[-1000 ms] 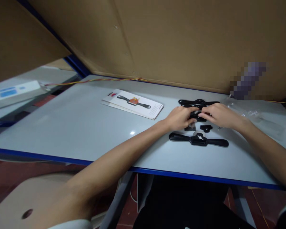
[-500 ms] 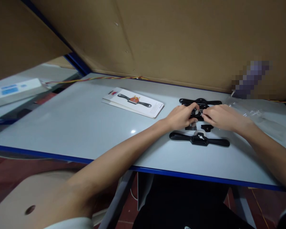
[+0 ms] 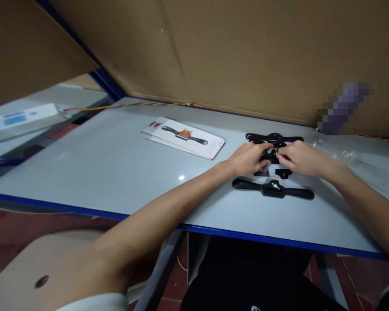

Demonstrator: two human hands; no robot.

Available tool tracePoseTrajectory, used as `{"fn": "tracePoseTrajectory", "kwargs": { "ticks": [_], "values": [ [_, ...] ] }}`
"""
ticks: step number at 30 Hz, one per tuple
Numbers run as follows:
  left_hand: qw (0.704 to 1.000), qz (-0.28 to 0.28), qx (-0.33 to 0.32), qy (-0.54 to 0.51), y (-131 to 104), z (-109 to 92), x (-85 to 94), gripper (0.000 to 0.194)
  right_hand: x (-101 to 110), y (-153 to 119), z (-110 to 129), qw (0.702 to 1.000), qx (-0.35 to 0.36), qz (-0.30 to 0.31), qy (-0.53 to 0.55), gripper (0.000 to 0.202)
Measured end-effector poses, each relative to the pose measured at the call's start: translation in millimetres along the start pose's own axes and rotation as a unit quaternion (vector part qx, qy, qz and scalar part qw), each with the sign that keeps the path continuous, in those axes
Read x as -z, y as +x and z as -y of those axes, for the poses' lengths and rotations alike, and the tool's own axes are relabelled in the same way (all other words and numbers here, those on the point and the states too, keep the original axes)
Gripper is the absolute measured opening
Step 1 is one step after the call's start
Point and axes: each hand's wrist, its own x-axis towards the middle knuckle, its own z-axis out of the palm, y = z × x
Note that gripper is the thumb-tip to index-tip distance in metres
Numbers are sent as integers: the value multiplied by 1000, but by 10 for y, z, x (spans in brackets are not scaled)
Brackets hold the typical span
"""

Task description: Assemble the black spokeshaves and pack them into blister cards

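Several black spokeshaves lie in a column on the right half of the table. My left hand [image 3: 248, 158] grips the middle spokeshave [image 3: 272, 160] from its left, thumb at the near side and fingers at the far side. From the right, my right hand [image 3: 301, 159] is closed in a pinch on a small shiny metal piece [image 3: 276, 152] at this tool's centre. Just nearer lie a loose black cap plate [image 3: 283, 173] and a dark flat piece [image 3: 261, 172]. Closest to the table's front edge rests another spokeshave [image 3: 273, 188] with its blade showing. One more spokeshave [image 3: 274, 138] lies beyond my hands.
Printed cards [image 3: 183, 137] picturing a spokeshave are stacked left of my hands. Clear plastic packaging [image 3: 359, 162] lies at the right, near a blurred-out purple object [image 3: 345, 108]. A twisted cable [image 3: 142, 103] runs along the cardboard wall. A white power strip [image 3: 22, 121] is far left.
The view has shifted slightly. My right fingers have moved a little at the centre of the held spokeshave, and the metal piece shows more. My left hand keeps its grip.
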Motion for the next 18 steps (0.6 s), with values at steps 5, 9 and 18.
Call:
{"fn": "tracePoseTrajectory", "kwargs": {
  "ticks": [5,9,18],
  "values": [
    [1000,-9,-4,-10,7,39,-11,57,-9,4,-1,1000,-2,-11,-15,34],
    [1000,-12,-8,-26,19,68,-17,54,-31,6,-50,998,-3,-55,5,27],
    [1000,-4,-5,-30,12,45,21,50,-174,42,-204,981,120,-151,31,26]
  ]
}}
